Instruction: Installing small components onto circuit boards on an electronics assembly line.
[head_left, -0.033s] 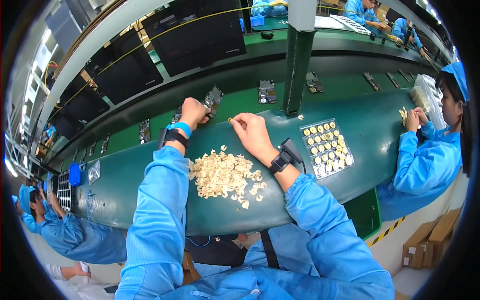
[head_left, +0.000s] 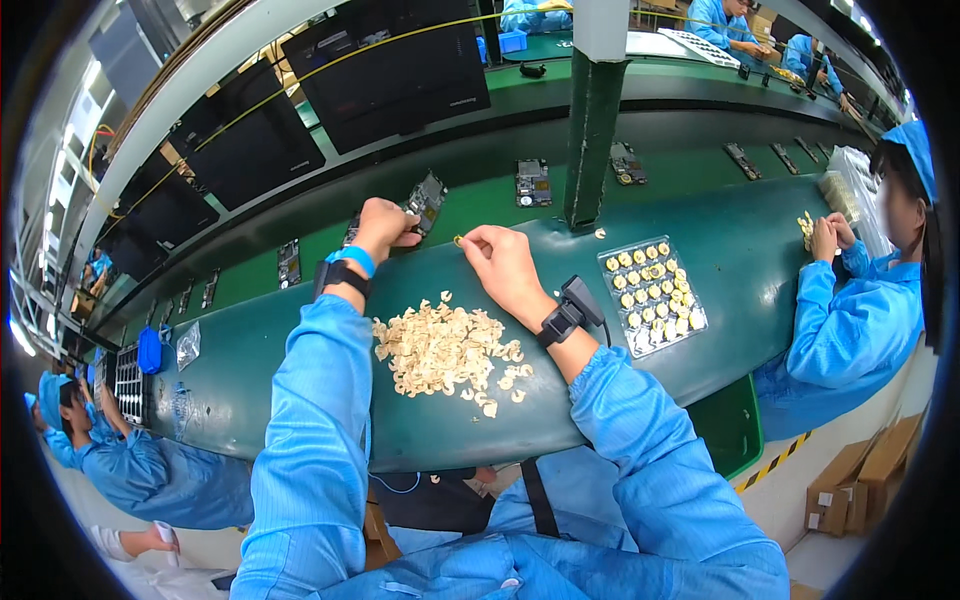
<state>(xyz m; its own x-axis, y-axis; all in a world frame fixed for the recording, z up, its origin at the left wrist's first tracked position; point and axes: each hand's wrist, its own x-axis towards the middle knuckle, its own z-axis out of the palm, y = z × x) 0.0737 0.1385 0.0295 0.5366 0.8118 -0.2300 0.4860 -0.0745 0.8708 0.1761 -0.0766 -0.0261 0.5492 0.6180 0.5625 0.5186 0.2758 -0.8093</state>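
My left hand is closed on the near end of a circuit board, which is tilted over the green belt. To its right, my right hand pinches a small yellow piece between thumb and forefinger, a short way from the board. Below both hands lies a loose pile of cream-coloured curved scraps on the dark green bench mat. A clear plastic tray right of my right wrist holds rows of round yellow-and-white pieces.
More circuit boards lie spaced along the belt. A green post rises just beyond my right hand. Co-workers in blue sit at the right and left. A green bin stands below the bench edge.
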